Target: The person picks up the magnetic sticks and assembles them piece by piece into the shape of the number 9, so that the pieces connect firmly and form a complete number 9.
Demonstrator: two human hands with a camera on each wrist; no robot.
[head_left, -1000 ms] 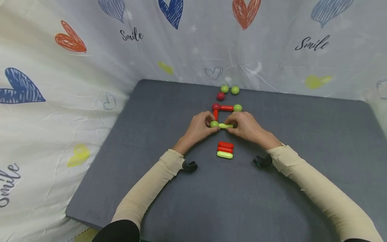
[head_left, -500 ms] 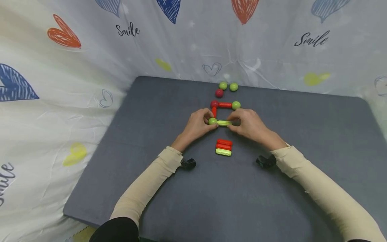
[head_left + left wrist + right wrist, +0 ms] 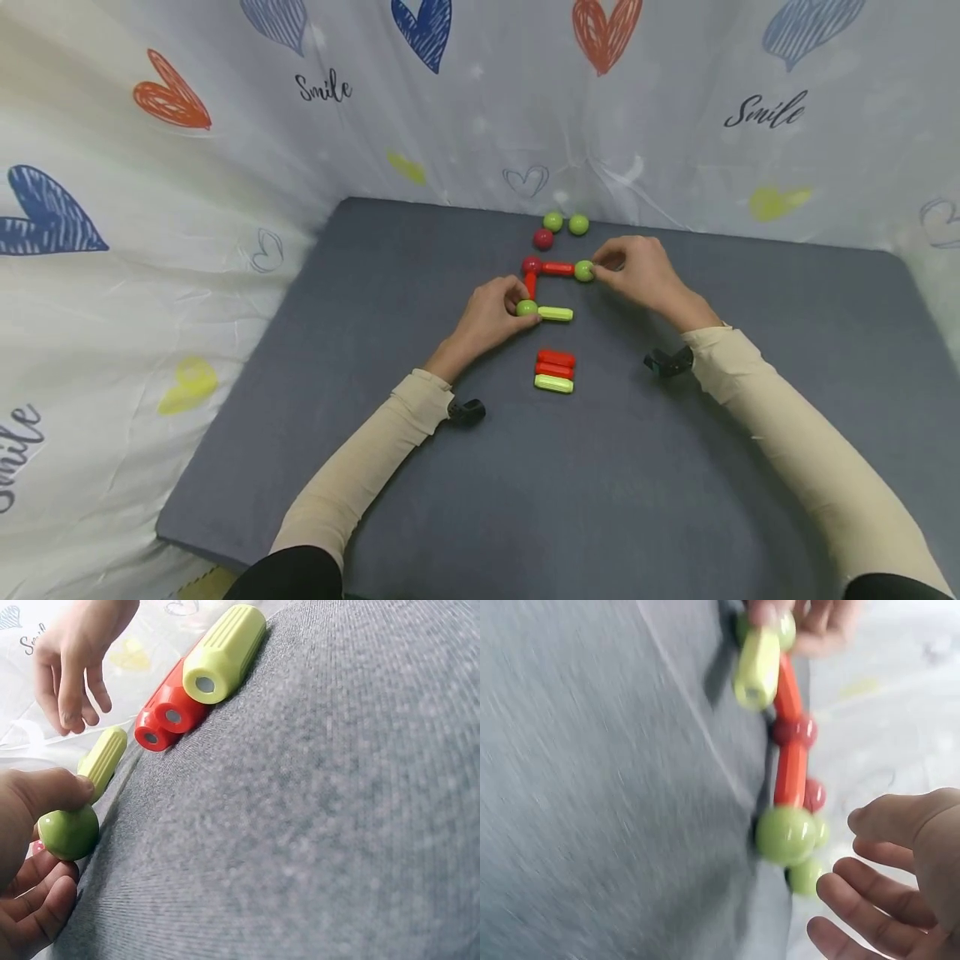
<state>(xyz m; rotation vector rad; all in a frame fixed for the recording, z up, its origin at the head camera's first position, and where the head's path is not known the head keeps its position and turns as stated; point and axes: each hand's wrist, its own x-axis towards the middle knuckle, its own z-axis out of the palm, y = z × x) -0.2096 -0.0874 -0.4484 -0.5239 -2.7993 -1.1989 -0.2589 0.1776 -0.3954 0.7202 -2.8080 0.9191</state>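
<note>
My left hand point(image 3: 489, 315) pinches a green ball point(image 3: 69, 832) between thumb and fingers. A yellow-green magnetic rod point(image 3: 556, 314) extends rightward from that ball, its other end bare. From the same ball a red rod point(image 3: 531, 286) leads back to a red ball point(image 3: 532, 265). A second red rod point(image 3: 558, 268) joins the red ball to another green ball point(image 3: 786, 835) on the right. My right hand point(image 3: 643, 271) is just right of this last ball; in the right wrist view its fingers point(image 3: 866, 900) are spread, apart from the ball.
Two red rods point(image 3: 555, 358) and a yellow-green rod point(image 3: 554, 384) lie side by side in front of the structure. Behind it, a loose red ball point(image 3: 543, 239) and two green balls point(image 3: 578, 224) sit near the grey table's point(image 3: 450, 517) back edge, before a printed curtain point(image 3: 660, 133).
My right hand has let go of the yellow-green rod and moved back and right to the far green ball. The rod stays against the ball in my left hand, which keeps its place.
</note>
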